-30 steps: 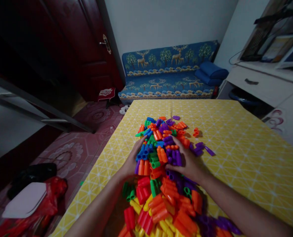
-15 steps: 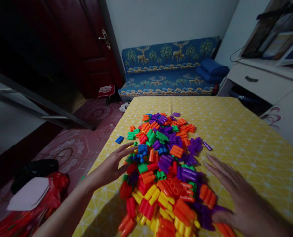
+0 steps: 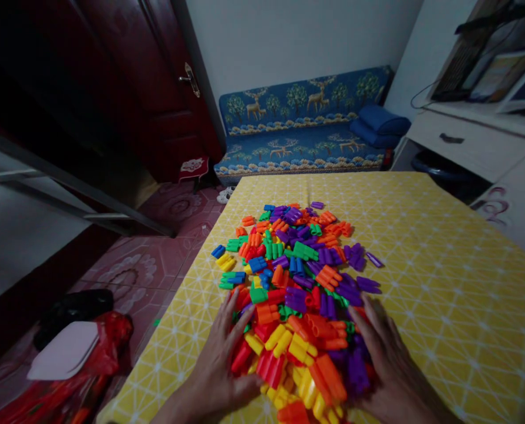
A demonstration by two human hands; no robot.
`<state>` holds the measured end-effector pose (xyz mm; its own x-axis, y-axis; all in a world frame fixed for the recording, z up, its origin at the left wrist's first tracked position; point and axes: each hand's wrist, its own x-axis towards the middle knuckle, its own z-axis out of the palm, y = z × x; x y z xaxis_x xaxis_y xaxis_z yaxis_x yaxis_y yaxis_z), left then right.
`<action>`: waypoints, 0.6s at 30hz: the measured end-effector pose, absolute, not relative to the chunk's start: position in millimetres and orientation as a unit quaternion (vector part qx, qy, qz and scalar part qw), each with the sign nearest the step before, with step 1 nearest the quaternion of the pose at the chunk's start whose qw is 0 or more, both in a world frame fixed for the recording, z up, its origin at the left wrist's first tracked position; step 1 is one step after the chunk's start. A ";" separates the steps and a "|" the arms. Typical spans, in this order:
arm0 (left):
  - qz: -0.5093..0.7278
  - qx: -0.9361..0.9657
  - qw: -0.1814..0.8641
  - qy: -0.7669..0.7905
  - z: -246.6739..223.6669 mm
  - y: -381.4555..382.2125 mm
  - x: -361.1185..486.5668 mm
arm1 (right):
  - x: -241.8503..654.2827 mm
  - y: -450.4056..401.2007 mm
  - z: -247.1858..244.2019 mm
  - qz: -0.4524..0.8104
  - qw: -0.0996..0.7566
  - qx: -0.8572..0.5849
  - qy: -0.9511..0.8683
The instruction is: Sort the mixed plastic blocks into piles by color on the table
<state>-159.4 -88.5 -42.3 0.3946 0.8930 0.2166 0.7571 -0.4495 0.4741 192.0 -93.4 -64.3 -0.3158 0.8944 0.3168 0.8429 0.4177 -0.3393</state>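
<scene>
A long heap of plastic bullet-shaped building blocks [image 3: 289, 294] in orange, yellow, red, green, blue and purple lies on the yellow patterned tablecloth [image 3: 443, 265]. At the heap's near left side, my left hand [image 3: 222, 359] rests with fingers apart, touching red and yellow blocks. On the opposite side my right hand [image 3: 386, 359] is spread against purple blocks [image 3: 355, 365], its palm facing inward. Both hands flank the near part of the heap, where yellow blocks [image 3: 304, 388] and orange ones gather. Neither hand grips a block. Parts of the blocks beside the palms are hidden.
Behind the table stands a blue sofa [image 3: 289, 129] with a deer pattern. A white cabinet [image 3: 474, 141] is to the right. On the floor at left lie a red plastic bag [image 3: 116, 335] and a black bag [image 3: 74, 306]. A dark red door [image 3: 156, 88] is beyond.
Both hands have moved nearer to me and inward along the heap's sides. Several blocks at its left and right edges have shifted; a yellow block now shows apart at the left.
</scene>
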 end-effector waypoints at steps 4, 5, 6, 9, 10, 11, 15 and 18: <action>0.256 0.808 0.140 0.511 -43.7 -60.9 -159.1 | 168.0 -48.7 -57.5 0.071 0.232 -0.496 -0.834; 0.267 0.802 0.150 0.513 -42.9 -54.2 -160.8 | 162.2 -40.1 -59.1 0.067 0.236 -0.500 -0.831; 0.284 0.793 0.165 0.513 -42.0 -47.6 -163.1 | 156.4 -32.5 -61.0 0.063 0.242 -0.506 -0.826; 0.373 0.753 0.203 0.502 -40.5 -24.7 -172.9 | 139.8 -15.6 -63.9 0.073 0.240 -0.511 -0.822; 0.403 0.734 0.205 0.506 -40.5 -15.2 -176.8 | 134.8 -11.4 -63.3 0.078 0.240 -0.510 -0.822; 0.424 0.715 0.199 0.519 -40.6 -4.5 -180.9 | 130.2 -7.5 -62.0 0.082 0.241 -0.507 -0.823; 0.417 0.633 0.201 0.621 -40.2 46.5 -194.4 | 113.8 6.9 -55.9 0.094 0.252 -0.497 -0.825; 0.393 0.628 0.253 0.622 -36.5 79.5 -198.6 | 101.8 17.0 -54.2 0.096 0.251 -0.493 -0.827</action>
<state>-198.6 79.5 -36.5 -0.0831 0.9804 0.1787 0.5833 -0.0975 0.8064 101.8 17.0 -54.2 -0.3878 0.8643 0.3202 0.7677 0.4951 -0.4067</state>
